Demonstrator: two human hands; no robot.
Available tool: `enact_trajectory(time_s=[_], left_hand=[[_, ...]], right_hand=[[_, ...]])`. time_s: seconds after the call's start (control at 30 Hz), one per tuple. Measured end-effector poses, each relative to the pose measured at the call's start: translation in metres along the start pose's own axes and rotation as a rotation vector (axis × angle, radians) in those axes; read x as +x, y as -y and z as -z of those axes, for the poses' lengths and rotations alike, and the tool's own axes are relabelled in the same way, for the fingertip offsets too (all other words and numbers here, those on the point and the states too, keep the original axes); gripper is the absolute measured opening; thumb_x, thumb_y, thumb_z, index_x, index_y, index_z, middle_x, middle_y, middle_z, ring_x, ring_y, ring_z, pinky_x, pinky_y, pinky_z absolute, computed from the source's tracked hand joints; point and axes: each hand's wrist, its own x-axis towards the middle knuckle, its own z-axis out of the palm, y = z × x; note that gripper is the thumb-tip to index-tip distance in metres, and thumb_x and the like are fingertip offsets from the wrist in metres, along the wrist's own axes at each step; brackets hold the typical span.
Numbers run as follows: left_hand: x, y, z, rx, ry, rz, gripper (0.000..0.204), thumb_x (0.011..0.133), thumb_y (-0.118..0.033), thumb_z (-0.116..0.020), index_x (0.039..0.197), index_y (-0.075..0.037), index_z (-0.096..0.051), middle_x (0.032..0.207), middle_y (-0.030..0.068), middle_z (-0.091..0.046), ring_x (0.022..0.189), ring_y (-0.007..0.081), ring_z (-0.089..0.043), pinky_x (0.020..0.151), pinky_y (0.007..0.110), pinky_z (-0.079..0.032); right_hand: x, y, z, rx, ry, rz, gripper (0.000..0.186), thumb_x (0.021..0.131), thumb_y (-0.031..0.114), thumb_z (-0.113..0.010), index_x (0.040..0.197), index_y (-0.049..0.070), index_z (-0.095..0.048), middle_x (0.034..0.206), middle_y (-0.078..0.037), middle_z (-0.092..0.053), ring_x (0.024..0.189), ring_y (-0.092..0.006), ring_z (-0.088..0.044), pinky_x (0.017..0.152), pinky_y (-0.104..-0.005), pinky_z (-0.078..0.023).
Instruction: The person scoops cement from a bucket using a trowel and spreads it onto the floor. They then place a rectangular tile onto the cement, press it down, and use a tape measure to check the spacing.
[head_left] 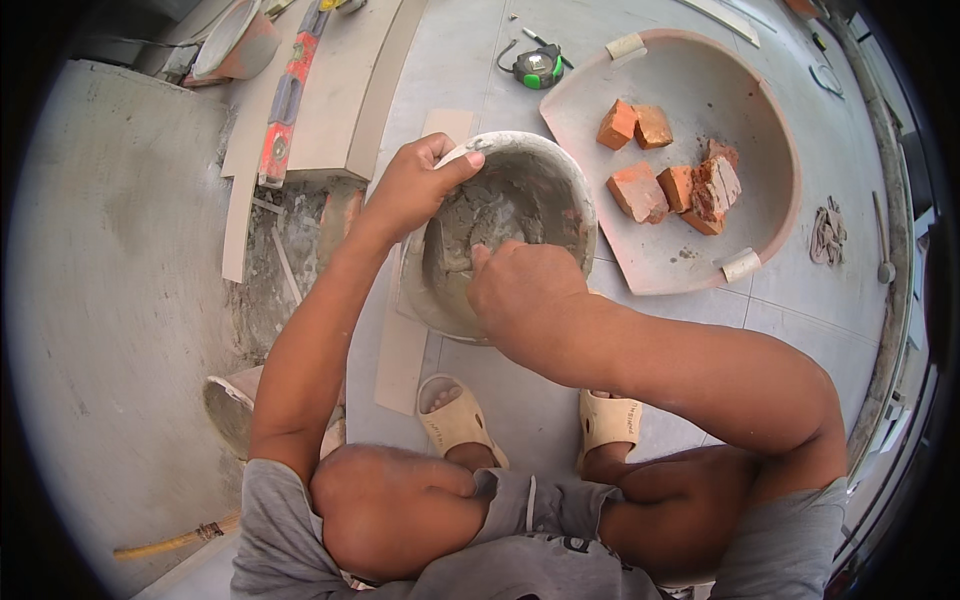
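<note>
- I see the bucket [567, 190] centrally; the left hand [415, 185] clamps its rim at ten o'clock.
- The right hand [522, 292], curled at five o'clock, covers some grey mortar [485, 205] and near rim; I cannot tell what it holds.
- A basin [755, 120] of brick pieces [638, 192] lies at two o'clock.

Round bucket [568, 190] is sitting near the left edge of the grey tiled floor [800, 310], mouth facing up, pale rim showing cement smears. Wet-looking grey mortar [505, 202] is lying lumpy inside, coating the walls.
</note>
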Motion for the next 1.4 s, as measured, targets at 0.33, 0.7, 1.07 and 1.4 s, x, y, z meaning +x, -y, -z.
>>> enact_trajectory(time_s=[0.33, 0.7, 1.07, 1.4], left_hand=[[-0.003, 0.008, 0.005, -0.050, -0.057, 0.008, 0.038, 0.091, -0.041, -0.071, 0.084, -0.005, -0.062, 0.071, -0.0001, -0.057, 0.066, 0.0076, -0.050, 0.059, 0.026, -0.041], [-0.005, 0.003, 0.000, -0.045, -0.045, 0.011, 0.034, 0.092, -0.037, -0.073, 0.084, -0.006, -0.059, 0.078, -0.0037, -0.057, 0.074, 0.0051, -0.048, 0.067, 0.023, -0.041], [-0.016, 0.004, 0.002, -0.060, -0.002, -0.138, 0.032, 0.090, -0.033, -0.073, 0.087, -0.003, -0.063, 0.075, -0.0019, -0.058, 0.071, 0.0057, -0.049, 0.063, 0.025, -0.041], [-0.008, -0.003, -0.004, -0.021, 0.036, -0.040, 0.029, 0.092, -0.032, -0.073, 0.084, -0.006, -0.060, 0.076, -0.0034, -0.058, 0.071, 0.0052, -0.050, 0.065, 0.023, -0.040]], right_hand=[[-0.001, -0.062, -0.034, 0.179, 0.111, -0.137, 0.026, 0.094, 0.016, -0.052, 0.111, -0.002, -0.058, 0.082, -0.019, -0.070, 0.078, -0.0356, -0.071, 0.069, -0.0440, -0.057], [0.033, -0.073, -0.047, 0.687, 0.159, -0.338, 0.030, 0.099, 0.018, -0.045, 0.101, -0.006, -0.062, 0.084, -0.023, -0.069, 0.084, -0.0381, -0.071, 0.072, -0.0449, -0.058], [0.044, -0.094, -0.054, 0.933, 0.525, -0.342, 0.046, 0.103, 0.033, -0.040, 0.099, -0.007, -0.061, 0.072, -0.015, -0.064, 0.056, -0.0245, -0.066, 0.045, -0.0385, -0.052], [0.000, -0.050, -0.040, 0.391, 0.062, -0.250, 0.037, 0.101, 0.029, -0.046, 0.109, 0.001, -0.068, 0.093, -0.023, -0.072, 0.091, -0.0381, -0.071, 0.088, -0.0477, -0.054]])
